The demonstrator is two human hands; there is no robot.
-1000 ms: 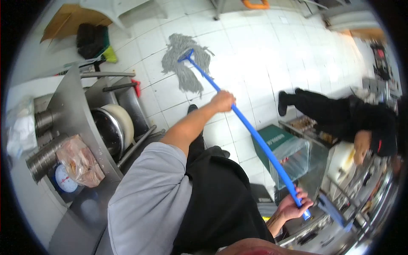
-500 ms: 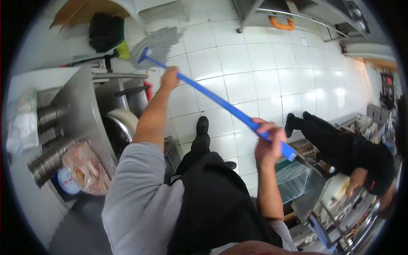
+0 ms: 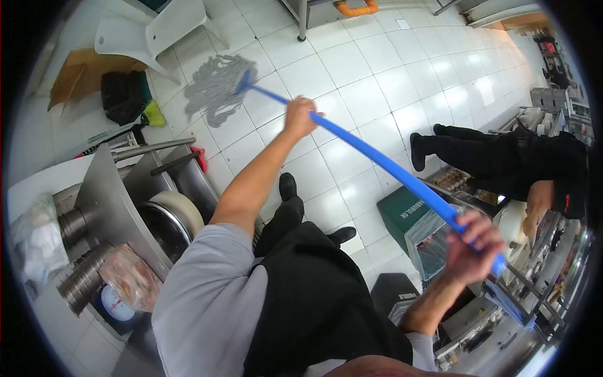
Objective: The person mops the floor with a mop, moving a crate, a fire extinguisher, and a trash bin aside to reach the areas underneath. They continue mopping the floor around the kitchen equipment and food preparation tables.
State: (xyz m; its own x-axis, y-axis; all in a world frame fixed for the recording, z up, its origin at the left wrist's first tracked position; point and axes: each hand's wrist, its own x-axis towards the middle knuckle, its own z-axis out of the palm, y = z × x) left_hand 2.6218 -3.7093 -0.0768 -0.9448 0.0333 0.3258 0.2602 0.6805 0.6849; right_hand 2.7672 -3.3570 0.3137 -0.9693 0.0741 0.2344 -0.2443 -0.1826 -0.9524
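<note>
A mop with a long blue handle slants across the view. Its grey string head lies spread flat on the white tiles at the upper left. My left hand is wrapped round the lower part of the handle, not far from the head. Close to the handle's top end, my right hand grips it with curled fingers, above the counter side at the right.
A white chair stands by the mop head, with a black bag nearby. Steel shelving lines my left. A green lined bin is at right, beside a co-worker in black at the counter.
Both hands have moved right with the handle, the right one farthest. The mop head now shows spread out in full. My view has shifted, showing more of the chair and bin.
</note>
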